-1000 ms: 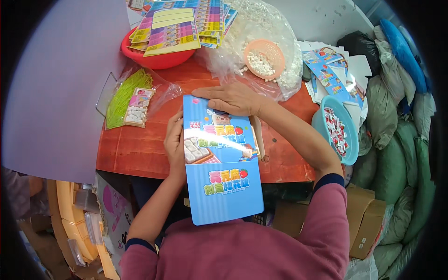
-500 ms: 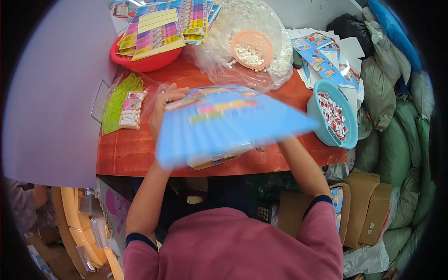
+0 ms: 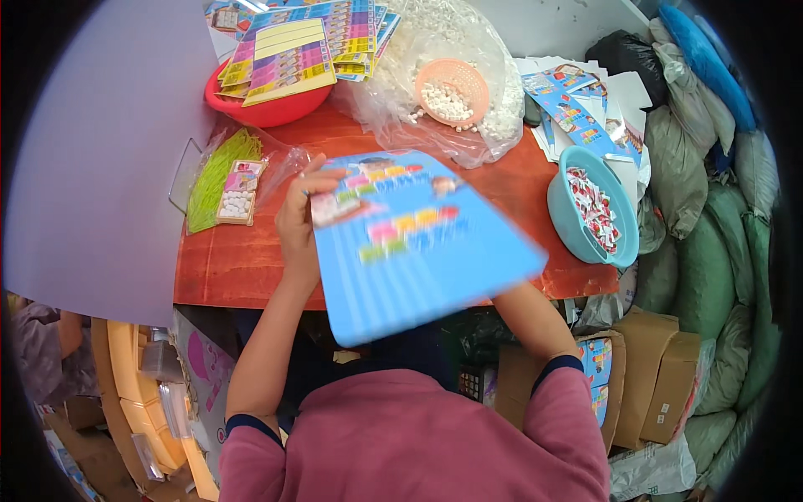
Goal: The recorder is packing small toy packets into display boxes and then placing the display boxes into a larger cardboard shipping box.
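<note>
A large blue printed card (image 3: pixel 418 259) with bright coloured blocks on it is held tilted over the front edge of the table, somewhat blurred. My left hand (image 3: pixel 303 209) grips its left edge, thumb and fingers closed on it. My right hand is hidden behind the card; only the right forearm (image 3: pixel 535 322) shows, passing under its lower right edge. To the left of my left hand lie a bundle of lime-green strips (image 3: pixel 213 188) in clear plastic and a small tray of white pieces (image 3: pixel 237 203) with a pink printed top.
On the red table (image 3: pixel 226 272) stand a red bowl (image 3: pixel 276 113) under printed sheets (image 3: pixel 293 58), a clear bag of white pieces (image 3: pixel 376 100) with a peach basket (image 3: pixel 468 75), and a turquoise basin (image 3: pixel 565 205) of small wrapped packets. Blue cards (image 3: pixel 577 109) lie behind it. Cardboard boxes (image 3: pixel 644 368) and sacks (image 3: pixel 711 259) crowd the right.
The card has come lower and closer to my body, its printed face turned more upward. A clear-wrapped item seen beneath it before is now out of sight.
</note>
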Motion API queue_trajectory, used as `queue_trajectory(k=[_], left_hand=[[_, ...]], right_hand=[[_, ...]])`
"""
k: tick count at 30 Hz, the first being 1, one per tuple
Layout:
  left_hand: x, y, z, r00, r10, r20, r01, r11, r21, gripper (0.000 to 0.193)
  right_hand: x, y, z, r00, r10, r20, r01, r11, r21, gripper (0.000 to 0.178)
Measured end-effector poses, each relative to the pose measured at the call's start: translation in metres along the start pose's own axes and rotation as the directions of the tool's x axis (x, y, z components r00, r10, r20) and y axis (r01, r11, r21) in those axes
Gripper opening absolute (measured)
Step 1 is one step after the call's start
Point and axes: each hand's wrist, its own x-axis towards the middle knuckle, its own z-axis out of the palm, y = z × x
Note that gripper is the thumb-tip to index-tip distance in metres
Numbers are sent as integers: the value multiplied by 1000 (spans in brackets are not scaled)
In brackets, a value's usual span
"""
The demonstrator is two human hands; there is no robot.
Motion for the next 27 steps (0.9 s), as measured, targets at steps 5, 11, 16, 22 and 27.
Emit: queue_trajectory(k=[5,11,16,22,27], left_hand=[[-21,-6,-12,989,-73,130,91,986,-139,16],[-13,-5,-35,931,-146,334,236,940,-246,29],[-23,-20,-28,960,-112,256,186,940,-287,30],[-34,-4,-3,951,-306,37,262,741,-618,26],[-53,-3,9,961,-237,-142,153,885,-440,39]], right_hand=[[24,10,-14,940,-332,-83,203,737,-645,49],[4,5,-24,898,-432,-79,286,713,-641,47],[-6,3,1,916,-385,-113,198,679,-706,51],[-16,3,4,964,-242,-110,138,808,-573,65],[-8,2,9,956,-278,-97,197,849,-491,63]])
